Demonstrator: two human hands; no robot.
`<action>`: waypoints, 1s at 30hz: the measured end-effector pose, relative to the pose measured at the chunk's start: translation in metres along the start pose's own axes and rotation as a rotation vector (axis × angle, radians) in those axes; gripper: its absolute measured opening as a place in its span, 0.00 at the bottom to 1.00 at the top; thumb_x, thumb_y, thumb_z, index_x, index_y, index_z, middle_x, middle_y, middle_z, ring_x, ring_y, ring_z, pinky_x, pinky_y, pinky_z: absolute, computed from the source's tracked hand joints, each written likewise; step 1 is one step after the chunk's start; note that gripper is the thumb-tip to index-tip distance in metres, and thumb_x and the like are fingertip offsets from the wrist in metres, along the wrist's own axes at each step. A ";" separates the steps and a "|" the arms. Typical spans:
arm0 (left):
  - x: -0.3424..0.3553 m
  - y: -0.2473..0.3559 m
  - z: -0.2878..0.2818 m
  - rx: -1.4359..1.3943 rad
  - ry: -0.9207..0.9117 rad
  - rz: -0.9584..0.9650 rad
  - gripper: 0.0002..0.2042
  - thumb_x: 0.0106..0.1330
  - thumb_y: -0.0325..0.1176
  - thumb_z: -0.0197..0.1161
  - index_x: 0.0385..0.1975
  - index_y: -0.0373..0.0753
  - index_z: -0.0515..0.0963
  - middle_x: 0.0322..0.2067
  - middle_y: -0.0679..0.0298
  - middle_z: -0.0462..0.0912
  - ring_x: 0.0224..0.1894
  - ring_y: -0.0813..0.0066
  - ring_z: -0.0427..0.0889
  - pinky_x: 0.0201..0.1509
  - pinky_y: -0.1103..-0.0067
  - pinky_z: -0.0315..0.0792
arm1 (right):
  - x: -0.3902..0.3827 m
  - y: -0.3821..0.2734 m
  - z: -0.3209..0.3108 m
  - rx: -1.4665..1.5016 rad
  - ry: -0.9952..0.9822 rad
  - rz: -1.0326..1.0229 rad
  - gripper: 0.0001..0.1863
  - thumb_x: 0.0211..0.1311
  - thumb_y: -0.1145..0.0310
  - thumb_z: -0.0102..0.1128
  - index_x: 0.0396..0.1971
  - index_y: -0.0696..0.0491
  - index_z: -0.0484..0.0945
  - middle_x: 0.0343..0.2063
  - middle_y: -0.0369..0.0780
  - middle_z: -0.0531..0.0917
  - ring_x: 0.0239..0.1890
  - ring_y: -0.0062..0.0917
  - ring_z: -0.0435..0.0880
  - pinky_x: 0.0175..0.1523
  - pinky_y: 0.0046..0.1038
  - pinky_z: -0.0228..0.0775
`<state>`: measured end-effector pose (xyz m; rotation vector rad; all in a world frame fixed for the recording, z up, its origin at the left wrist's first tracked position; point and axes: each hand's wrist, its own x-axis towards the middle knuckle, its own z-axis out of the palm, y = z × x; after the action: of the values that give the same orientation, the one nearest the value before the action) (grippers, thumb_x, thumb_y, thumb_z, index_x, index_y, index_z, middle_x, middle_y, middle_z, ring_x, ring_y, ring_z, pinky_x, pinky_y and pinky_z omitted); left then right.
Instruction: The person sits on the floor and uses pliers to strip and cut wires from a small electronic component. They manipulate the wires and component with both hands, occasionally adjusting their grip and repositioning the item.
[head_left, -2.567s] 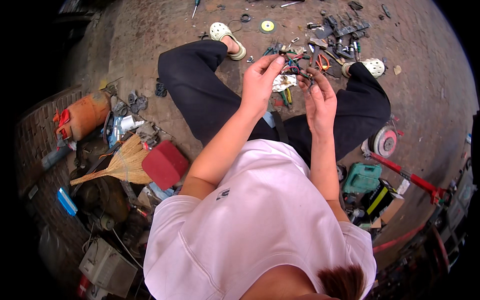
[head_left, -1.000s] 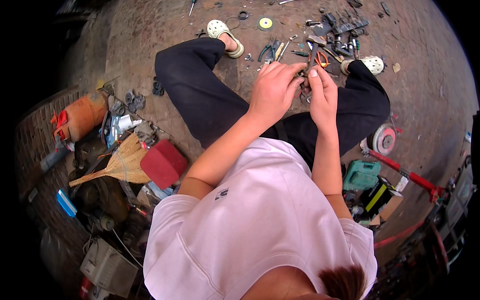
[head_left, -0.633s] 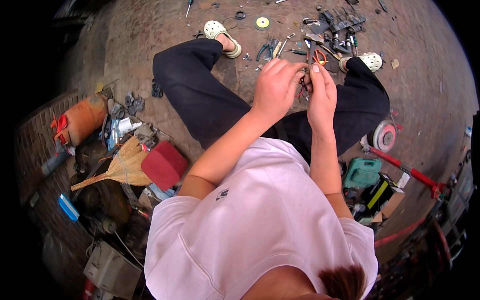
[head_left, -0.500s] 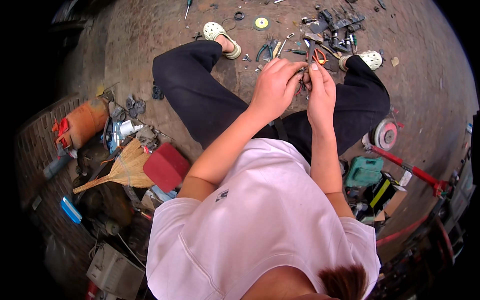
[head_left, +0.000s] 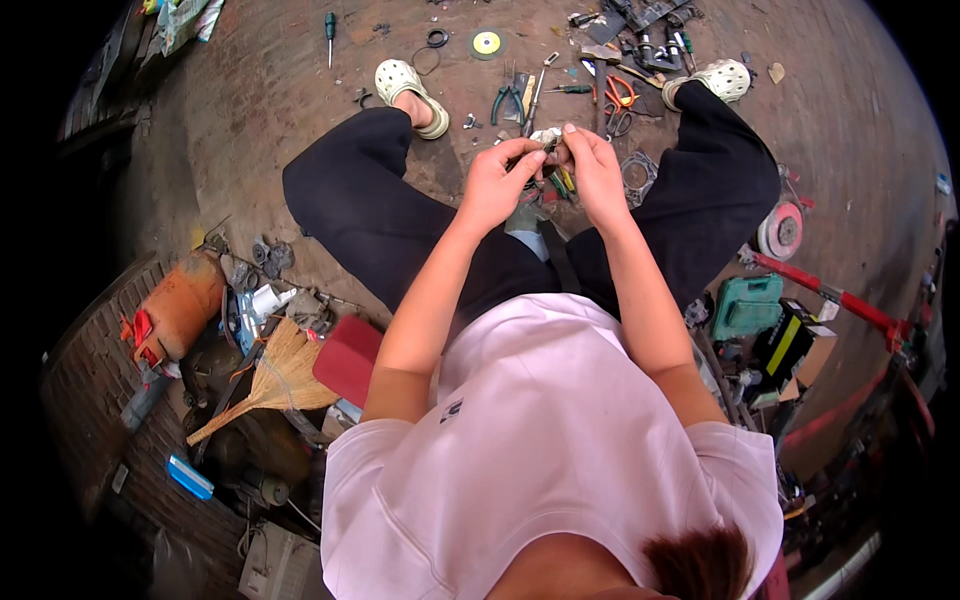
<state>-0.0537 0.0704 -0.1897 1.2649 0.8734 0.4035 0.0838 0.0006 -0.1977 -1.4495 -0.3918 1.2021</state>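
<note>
My left hand [head_left: 492, 188] and my right hand [head_left: 598, 182] meet between my knees, above the floor. The fingers of both are pinched around a small dark part [head_left: 550, 147], mostly hidden by the fingertips, so its kind cannot be made out. Something whitish shows just behind the fingertips. Below the hands lie tools with yellow and green bits, partly covered. Beyond them are green-handled pliers [head_left: 508, 104], a long metal tool [head_left: 540, 92], orange-handled scissors [head_left: 622, 95] and a hammer [head_left: 601, 80]. A round metal piece [head_left: 638, 176] lies beside my right hand.
At the far right are dark machine parts [head_left: 655, 45]; a yellow-centred disc [head_left: 487, 44] and a screwdriver [head_left: 330, 40] lie farther left. A broom [head_left: 285, 375], red stool [head_left: 348, 358] and orange tank [head_left: 180, 305] stand left. A green case [head_left: 748, 305] and red bar [head_left: 800, 280] are right.
My hands have moved left and nearer, away from the hammer, still pinching closely together. The view has shifted, and more of the scissors and the round metal piece shows now.
</note>
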 end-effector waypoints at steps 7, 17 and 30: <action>0.051 -0.032 -0.049 0.030 0.162 -0.273 0.09 0.67 0.30 0.58 0.34 0.31 0.80 0.21 0.71 0.74 0.24 0.87 0.68 0.28 0.86 0.61 | 0.104 0.127 -0.064 -0.311 0.350 0.204 0.21 0.63 0.57 0.53 0.26 0.63 0.79 0.21 0.40 0.81 0.26 0.24 0.77 0.37 0.28 0.68; 0.080 -0.056 -0.048 0.175 0.390 -0.300 0.09 0.66 0.31 0.58 0.32 0.31 0.81 0.20 0.72 0.74 0.22 0.88 0.68 0.24 0.85 0.62 | 0.102 0.267 -0.104 -1.145 0.060 0.632 0.19 0.50 0.58 0.63 0.38 0.56 0.79 0.43 0.48 0.79 0.48 0.41 0.78 0.53 0.39 0.70; 0.086 -0.049 -0.022 0.064 0.461 -0.483 0.07 0.66 0.29 0.58 0.33 0.32 0.80 0.21 0.71 0.75 0.24 0.88 0.70 0.27 0.88 0.63 | 0.106 0.296 -0.060 -1.364 -0.076 0.595 0.22 0.45 0.65 0.69 0.42 0.53 0.73 0.46 0.44 0.71 0.52 0.40 0.72 0.56 0.38 0.68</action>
<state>-0.0257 0.1306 -0.2661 0.9847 1.5518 0.2815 0.0651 -0.0335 -0.5154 -2.8256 -0.9908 1.5177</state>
